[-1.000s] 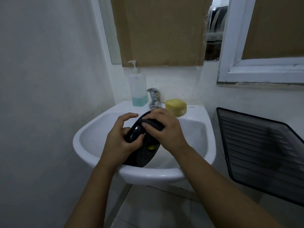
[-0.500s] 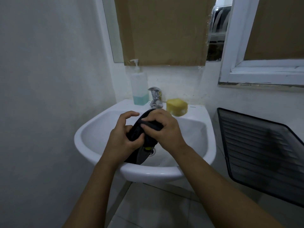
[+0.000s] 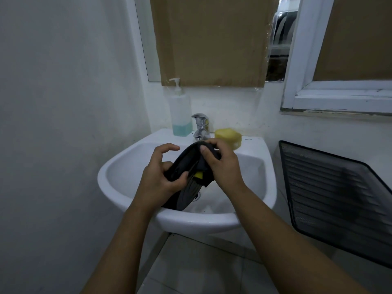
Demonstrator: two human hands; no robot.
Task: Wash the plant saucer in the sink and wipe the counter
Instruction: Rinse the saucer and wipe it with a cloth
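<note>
A black round plant saucer (image 3: pixel 186 164) is held on edge, tilted, over the white sink (image 3: pixel 131 164). My left hand (image 3: pixel 157 177) grips its left rim, thumb on the inner face. My right hand (image 3: pixel 222 166) grips a dark scrubbing pad with a yellow sponge side (image 3: pixel 199 174) folded over the saucer's upper right rim. The saucer's lower edge hangs just above the drain. No water runs from the chrome tap (image 3: pixel 200 126).
A soap pump bottle (image 3: pixel 180 115) with blue liquid stands left of the tap. A yellow sponge (image 3: pixel 229 135) lies on the sink ledge to the tap's right. A black mesh tray (image 3: pixel 339 198) leans at the right. Cardboard covers the mirror behind.
The saucer has been raised and tilted a little higher in the basin. My right hand and pad have slid up along its upper rim; my left hand keeps its grip.
</note>
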